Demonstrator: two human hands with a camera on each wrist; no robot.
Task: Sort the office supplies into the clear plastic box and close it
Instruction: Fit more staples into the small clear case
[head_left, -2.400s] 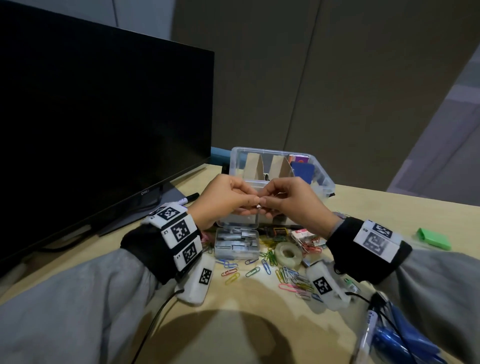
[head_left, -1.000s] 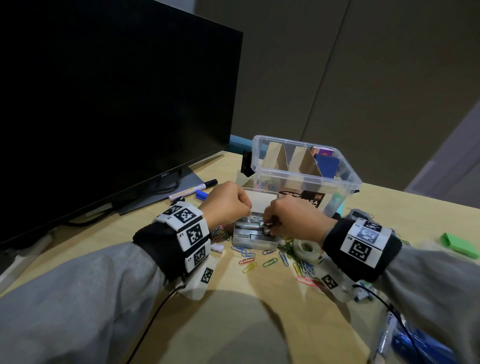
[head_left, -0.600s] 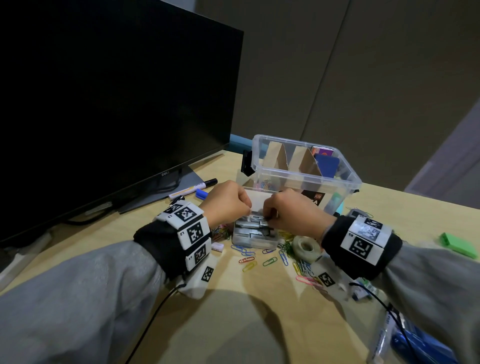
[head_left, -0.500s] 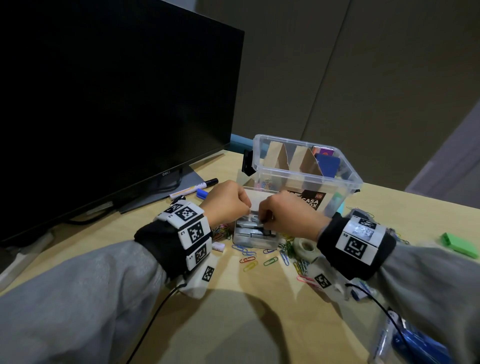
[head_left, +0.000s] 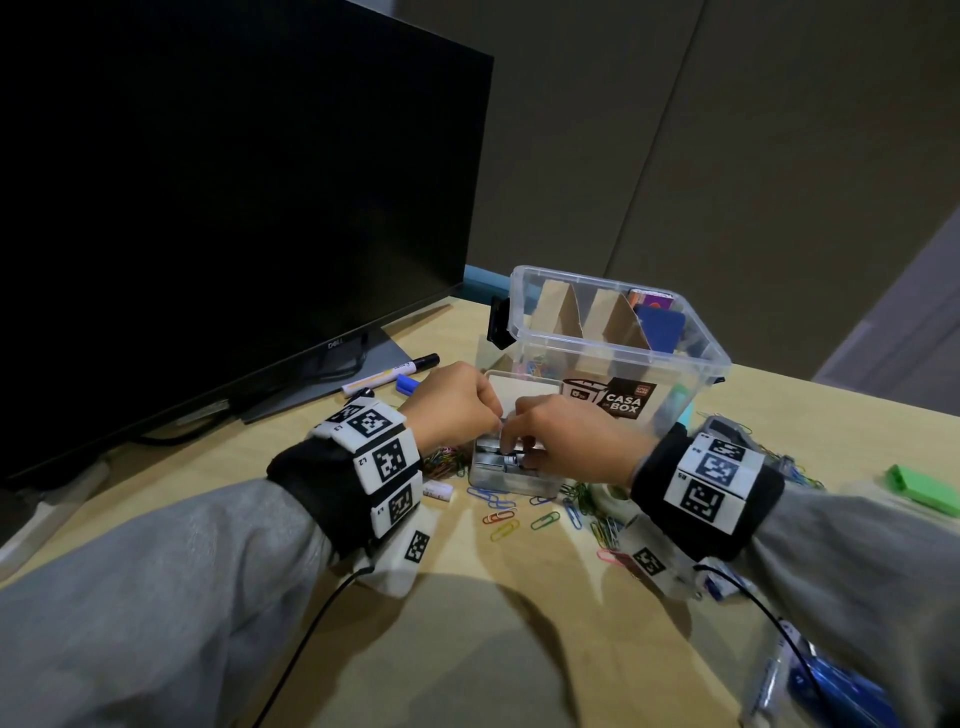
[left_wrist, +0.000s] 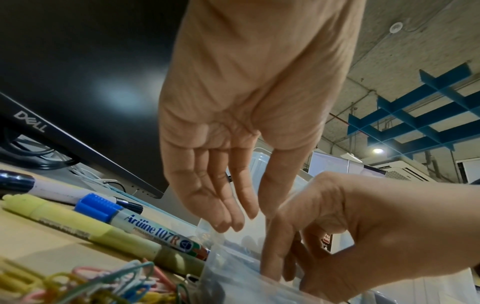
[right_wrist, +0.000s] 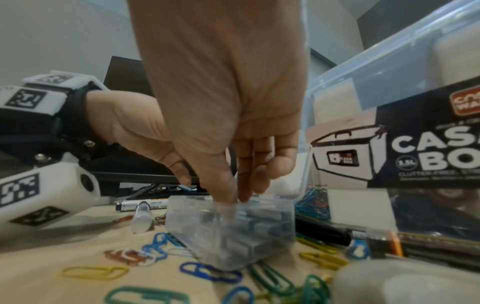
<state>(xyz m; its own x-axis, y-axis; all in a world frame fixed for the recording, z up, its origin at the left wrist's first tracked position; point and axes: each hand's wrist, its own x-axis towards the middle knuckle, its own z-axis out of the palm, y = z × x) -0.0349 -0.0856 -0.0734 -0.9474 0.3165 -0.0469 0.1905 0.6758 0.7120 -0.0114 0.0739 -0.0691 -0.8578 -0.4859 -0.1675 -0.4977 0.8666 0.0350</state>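
Note:
The clear plastic box (head_left: 623, 357) stands open at the back of the desk, with cardboard dividers inside. In front of it sits a small clear case (head_left: 498, 480) of grey metal pieces, its lid raised. My right hand (head_left: 511, 453) reaches down into that case (right_wrist: 233, 236), thumb and fingertips (right_wrist: 228, 197) pinched together on a metal piece. My left hand (head_left: 493, 422) hovers at the case's far left side by the lid. In the left wrist view its fingers (left_wrist: 228, 216) hang fairly straight and hold nothing. Coloured paper clips (head_left: 504, 519) lie scattered in front.
A dark monitor (head_left: 208, 182) fills the left. Markers (head_left: 395, 371) and a yellow highlighter (left_wrist: 78, 224) lie by its stand. A tape roll (right_wrist: 405, 283) sits right of the case, a green object (head_left: 924, 491) at far right, blue pens (head_left: 831, 691) near the front edge.
Both hands came down from in front of the box to the small case. My right hand has since shifted left, its fingers going into the case.

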